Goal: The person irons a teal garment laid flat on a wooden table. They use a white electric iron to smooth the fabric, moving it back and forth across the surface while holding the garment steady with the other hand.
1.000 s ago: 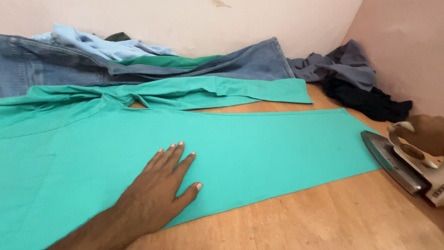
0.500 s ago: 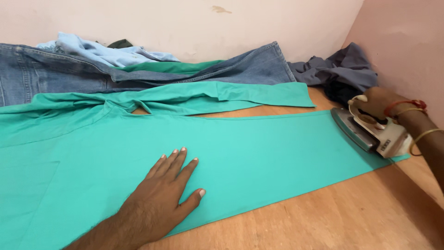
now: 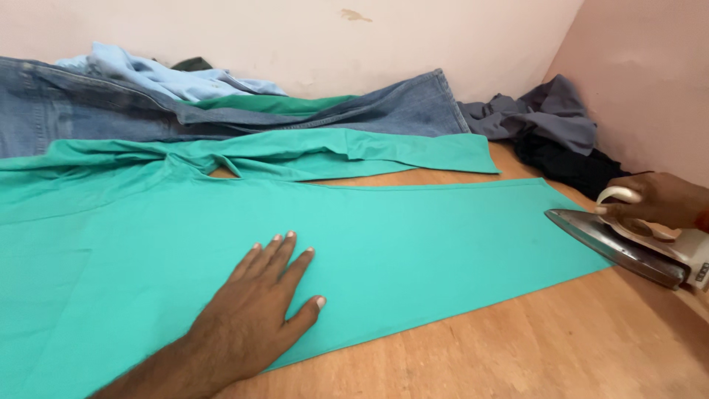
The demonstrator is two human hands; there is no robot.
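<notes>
A teal green garment lies spread flat on a wooden surface. My left hand rests palm down on it, fingers apart, near the front edge. My right hand grips the white handle of a clothes iron at the far right. The iron's metal soleplate is tilted, its tip at the garment's right end.
Blue jeans, a light blue cloth and a darker green cloth lie piled along the back wall. A grey garment and a black one sit in the right corner. Pink walls close off the back and right.
The iron was carried onto the garment's right end half a second ago and has since slid back right to its edge. My left hand has stayed flat in place.
</notes>
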